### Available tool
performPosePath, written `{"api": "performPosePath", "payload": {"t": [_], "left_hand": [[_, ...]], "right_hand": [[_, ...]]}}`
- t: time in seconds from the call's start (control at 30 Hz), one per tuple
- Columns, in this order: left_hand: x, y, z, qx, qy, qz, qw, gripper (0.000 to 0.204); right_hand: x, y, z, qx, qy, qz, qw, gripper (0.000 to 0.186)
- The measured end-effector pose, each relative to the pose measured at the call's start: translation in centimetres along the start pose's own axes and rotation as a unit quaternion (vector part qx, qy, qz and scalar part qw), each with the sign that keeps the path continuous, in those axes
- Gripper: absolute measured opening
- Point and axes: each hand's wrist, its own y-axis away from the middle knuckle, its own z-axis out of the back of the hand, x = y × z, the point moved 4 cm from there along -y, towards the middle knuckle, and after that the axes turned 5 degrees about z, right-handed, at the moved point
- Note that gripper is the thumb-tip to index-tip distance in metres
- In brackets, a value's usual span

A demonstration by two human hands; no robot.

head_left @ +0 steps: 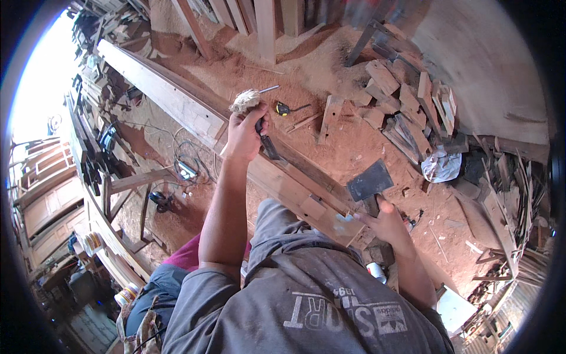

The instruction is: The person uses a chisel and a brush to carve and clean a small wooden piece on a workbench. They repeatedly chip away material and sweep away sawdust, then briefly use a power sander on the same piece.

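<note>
My left hand point(244, 134) is raised above a long wooden beam point(194, 115), its fingers closed. At its upper side is a pale, shaggy fibrous bundle point(246, 101); a thin metal shaft point(269, 89) points out to the right from there. Below the same fist a dark, flat tool part point(269, 147) hangs over the beam; how these pieces join is hidden by the fingers. Lower right, my right hand point(388, 223) grips the handle of a broad scraper point(370, 181) with a dark square blade. That blade is beside the beam, over the dusty ground.
A yellow and black tape measure point(282, 108) lies on the sawdust beyond the beam. Wood offcuts point(407, 109) are heaped at the right, near a crumpled whitish bag point(441, 165). Cables point(191, 150) and a power tool point(160, 200) lie on the left. Upright planks point(265, 29) stand at the back.
</note>
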Motion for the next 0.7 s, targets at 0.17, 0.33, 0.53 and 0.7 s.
{"api": "performPosePath", "payload": {"t": [0.17, 0.33, 0.53, 0.7], "left_hand": [[-0.8, -1.1, 1.9, -0.052, -0.094, 0.028, 0.994, 0.015], [-1.1, -0.8, 2.5, -0.09, 0.022, -0.039, 0.995, 0.023], [-1.2, -1.0, 2.7, -0.14, 0.004, -0.025, 0.99, 0.034], [-0.3, -2.0, 2.7, -0.168, -0.02, -0.039, 0.985, 0.019]], "right_hand": [[2.7, -6.0, 0.3, 0.032, 0.059, 0.043, 0.997, 0.048], [8.9, -11.3, 0.6, 0.087, -0.034, 0.114, 0.989, 0.037], [17.7, -15.3, 1.7, 0.099, 0.024, 0.161, 0.982, 0.048], [23.9, -20.1, 1.4, 0.054, 0.089, 0.299, 0.948, 0.059]]}}
